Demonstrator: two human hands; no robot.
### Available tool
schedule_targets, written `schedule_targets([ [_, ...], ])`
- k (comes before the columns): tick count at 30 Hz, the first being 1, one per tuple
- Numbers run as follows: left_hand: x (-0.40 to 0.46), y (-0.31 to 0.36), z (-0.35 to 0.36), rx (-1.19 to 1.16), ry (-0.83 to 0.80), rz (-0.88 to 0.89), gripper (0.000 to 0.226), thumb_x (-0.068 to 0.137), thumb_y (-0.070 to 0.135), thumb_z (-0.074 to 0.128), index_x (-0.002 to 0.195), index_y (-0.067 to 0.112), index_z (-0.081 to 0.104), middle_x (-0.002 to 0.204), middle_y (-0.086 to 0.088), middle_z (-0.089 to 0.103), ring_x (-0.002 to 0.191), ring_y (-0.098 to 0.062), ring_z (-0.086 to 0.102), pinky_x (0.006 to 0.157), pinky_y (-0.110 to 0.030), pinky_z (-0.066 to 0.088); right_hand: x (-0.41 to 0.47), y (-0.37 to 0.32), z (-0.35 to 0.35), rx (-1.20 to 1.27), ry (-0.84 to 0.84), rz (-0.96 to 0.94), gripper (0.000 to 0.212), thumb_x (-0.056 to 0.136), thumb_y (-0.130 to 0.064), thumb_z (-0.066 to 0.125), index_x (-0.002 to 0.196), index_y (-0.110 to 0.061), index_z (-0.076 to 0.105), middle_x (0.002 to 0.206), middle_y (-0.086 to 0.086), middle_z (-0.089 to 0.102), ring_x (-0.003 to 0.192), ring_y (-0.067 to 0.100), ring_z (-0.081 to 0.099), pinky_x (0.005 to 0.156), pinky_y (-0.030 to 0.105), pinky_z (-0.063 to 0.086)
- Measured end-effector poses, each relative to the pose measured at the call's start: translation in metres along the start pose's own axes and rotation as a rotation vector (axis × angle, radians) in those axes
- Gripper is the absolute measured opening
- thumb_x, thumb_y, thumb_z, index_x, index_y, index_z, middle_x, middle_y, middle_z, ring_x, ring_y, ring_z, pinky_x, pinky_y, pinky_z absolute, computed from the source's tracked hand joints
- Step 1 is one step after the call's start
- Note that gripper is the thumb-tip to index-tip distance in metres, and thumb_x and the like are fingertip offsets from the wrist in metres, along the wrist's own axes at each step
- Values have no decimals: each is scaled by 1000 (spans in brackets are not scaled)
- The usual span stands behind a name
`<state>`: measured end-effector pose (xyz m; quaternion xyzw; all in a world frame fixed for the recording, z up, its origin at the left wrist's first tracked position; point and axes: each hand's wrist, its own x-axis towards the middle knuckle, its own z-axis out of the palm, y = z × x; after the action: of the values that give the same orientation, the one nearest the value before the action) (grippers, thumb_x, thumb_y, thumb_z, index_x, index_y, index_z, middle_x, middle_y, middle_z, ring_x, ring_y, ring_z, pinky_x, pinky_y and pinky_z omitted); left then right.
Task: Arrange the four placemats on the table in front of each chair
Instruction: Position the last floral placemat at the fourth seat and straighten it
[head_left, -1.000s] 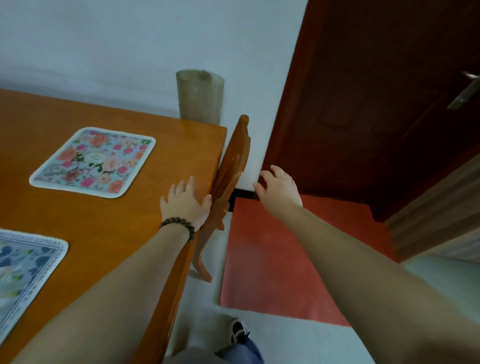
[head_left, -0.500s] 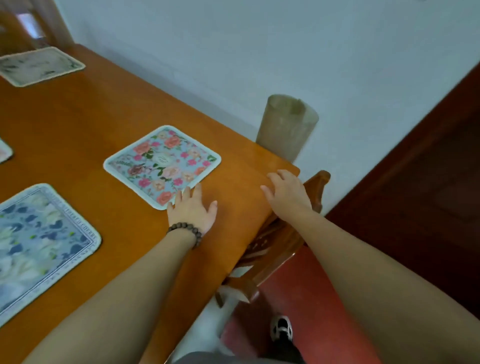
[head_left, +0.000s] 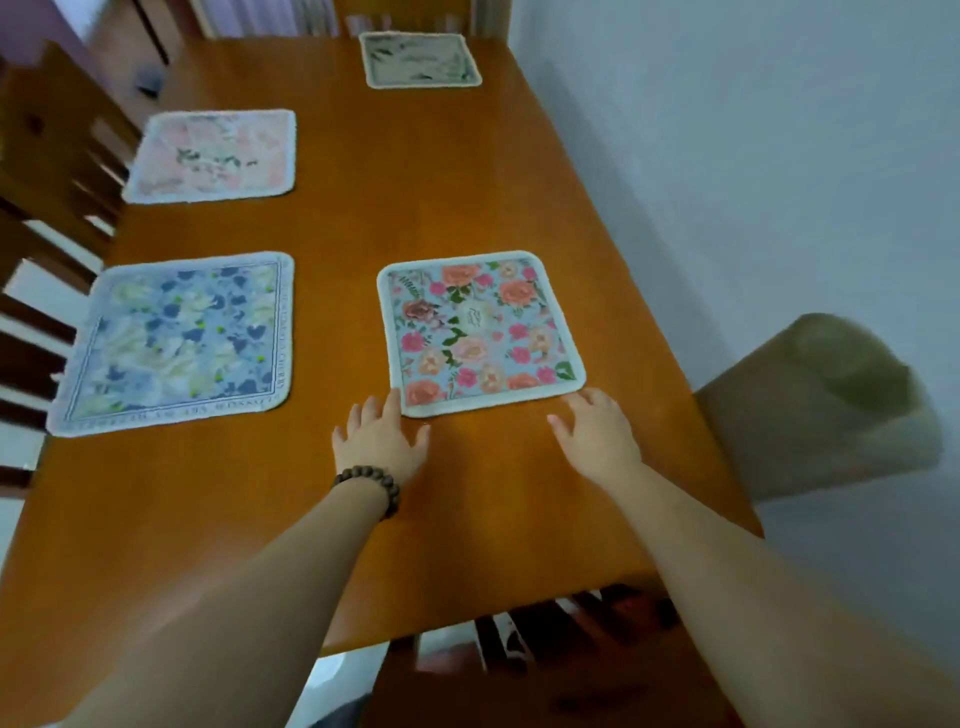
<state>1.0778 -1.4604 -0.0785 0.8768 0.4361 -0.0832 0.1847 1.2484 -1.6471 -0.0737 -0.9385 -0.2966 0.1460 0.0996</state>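
Several placemats lie flat on the orange wooden table. A rose-patterned placemat sits nearest me. Left of it lies a blue-flowered placemat, beyond that a pale pink placemat, and at the far end a grey-green placemat. My left hand, with a bead bracelet on the wrist, rests open on the table with fingertips at the rose placemat's near left corner. My right hand is open, fingertips at that placemat's near right corner. Neither hand holds anything.
Wooden chairs stand along the table's left side, another chair at the far end, and one chair under the near edge below my arms. A rolled beige mat leans by the white wall on the right.
The view swung left from the door and chair to the whole table. Both hands moved from the table's edge and chair back to the near corners of the rose placemat.
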Motion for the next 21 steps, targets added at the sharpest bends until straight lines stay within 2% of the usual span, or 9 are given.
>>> schedule_targets([
  [4,5,9,18,-7,3,-91,74,90,59,39,151,26,12,158,-8,15,145,-27,11,115,-51,16,32,28,6,28,-95,-5,52,96,-44,42,141,-19,37,149,14,31,137,33,26,111,47,30],
  [8,26,18,23,-22,27,-152,80,88,62,41,151,27,6,159,-11,3,145,-29,5,114,-51,16,59,42,14,92,-129,-8,65,93,-49,48,147,-22,25,156,15,13,144,33,9,114,47,25],
  [18,88,26,31,-43,-20,-181,95,82,69,46,151,28,-4,158,-18,-3,145,-34,-4,115,-51,11,119,48,26,164,-159,-2,84,84,-61,56,149,-26,15,158,16,6,145,32,-1,116,48,13],
  [21,91,24,42,-46,-38,-139,94,81,70,45,150,31,-6,158,-17,-2,145,-33,-4,115,-50,7,125,44,32,178,-153,-3,85,83,-62,55,149,-26,16,159,14,6,146,30,0,116,47,13],
])
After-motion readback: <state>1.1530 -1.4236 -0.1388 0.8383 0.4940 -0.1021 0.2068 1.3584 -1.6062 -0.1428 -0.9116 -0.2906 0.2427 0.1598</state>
